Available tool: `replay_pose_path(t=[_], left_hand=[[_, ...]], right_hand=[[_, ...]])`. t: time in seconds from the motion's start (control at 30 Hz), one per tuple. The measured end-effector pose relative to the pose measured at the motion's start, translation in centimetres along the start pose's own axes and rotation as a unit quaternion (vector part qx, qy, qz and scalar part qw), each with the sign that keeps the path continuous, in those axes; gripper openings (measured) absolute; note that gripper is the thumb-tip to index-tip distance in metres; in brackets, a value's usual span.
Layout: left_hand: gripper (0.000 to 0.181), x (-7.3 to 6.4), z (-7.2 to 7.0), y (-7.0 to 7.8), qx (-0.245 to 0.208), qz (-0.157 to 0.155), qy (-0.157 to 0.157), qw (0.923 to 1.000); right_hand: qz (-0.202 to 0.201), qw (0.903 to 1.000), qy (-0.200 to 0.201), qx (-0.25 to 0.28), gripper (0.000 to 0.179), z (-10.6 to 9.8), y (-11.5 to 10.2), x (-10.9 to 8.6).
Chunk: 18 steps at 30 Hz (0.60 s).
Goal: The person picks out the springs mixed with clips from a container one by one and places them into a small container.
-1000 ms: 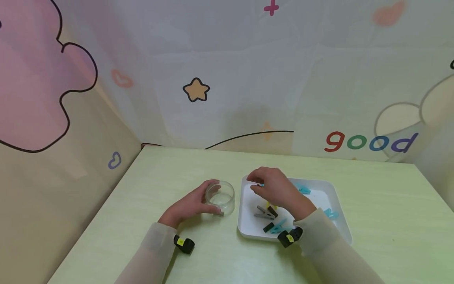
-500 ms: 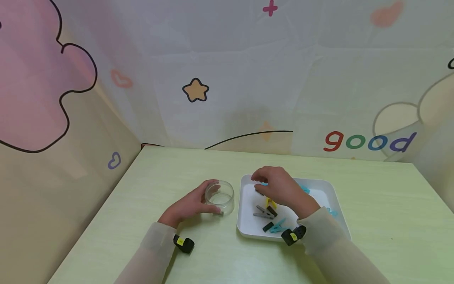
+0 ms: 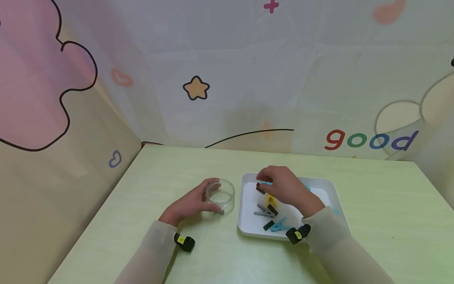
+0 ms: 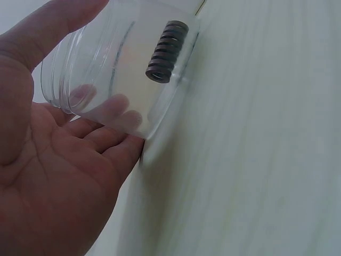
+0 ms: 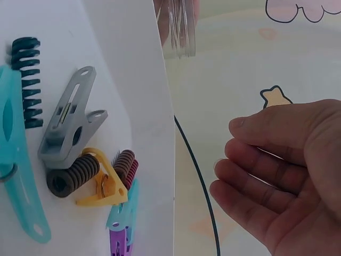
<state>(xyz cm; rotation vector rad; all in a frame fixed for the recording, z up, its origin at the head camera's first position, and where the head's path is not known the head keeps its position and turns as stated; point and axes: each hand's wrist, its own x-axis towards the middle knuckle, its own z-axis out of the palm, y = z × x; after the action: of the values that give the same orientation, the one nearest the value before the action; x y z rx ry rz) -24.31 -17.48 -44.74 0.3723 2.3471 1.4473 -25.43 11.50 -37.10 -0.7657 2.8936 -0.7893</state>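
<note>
My left hand (image 3: 191, 203) grips a clear jar (image 3: 227, 205) standing on the table, thumb on the near side and fingers on the far side. Through its wall, the left wrist view shows a dark coil spring (image 4: 167, 52) low in the jar. Above the white tray (image 3: 248, 227) hovers my right hand (image 3: 285, 187), its fingers loosely bent with nothing between them. Beneath it lie a yellow clothespin (image 5: 114, 186), a grey clothespin (image 5: 69, 122), a light-blue clothespin (image 5: 21, 186) and several springs, among them a dark green spring (image 5: 29, 80) and a brown spring (image 5: 73, 175).
The tray sits right of the jar on a pale green table (image 3: 170, 165). A purple clothespin (image 5: 120, 242) shows at the edge of the right wrist view. More blue clips lie partly hidden behind the right arm. A printed cloth (image 3: 230, 79) hangs behind the table.
My right hand has shifted slightly right over the tray, uncovering more of the yellow clothespin and a reddish-brown spring. My left hand and the jar have stayed in place.
</note>
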Motion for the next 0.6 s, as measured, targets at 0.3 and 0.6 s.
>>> replay_pose_path(t=[0.3, 0.6], left_hand=[[0.083, 0.0, 0.0, -0.1, 0.006, 0.002, 0.001, 1.0], [0.082, 0.1, -0.1, -0.2, 0.002, 0.009, -0.001, 1.0]], right_hand=[[0.009, 0.9999, -0.011, -0.009, 0.018, -0.1, 0.8, -0.1], [0.018, 0.9995, -0.022, -0.016, 0.018, -0.5, 1.3, -0.3]])
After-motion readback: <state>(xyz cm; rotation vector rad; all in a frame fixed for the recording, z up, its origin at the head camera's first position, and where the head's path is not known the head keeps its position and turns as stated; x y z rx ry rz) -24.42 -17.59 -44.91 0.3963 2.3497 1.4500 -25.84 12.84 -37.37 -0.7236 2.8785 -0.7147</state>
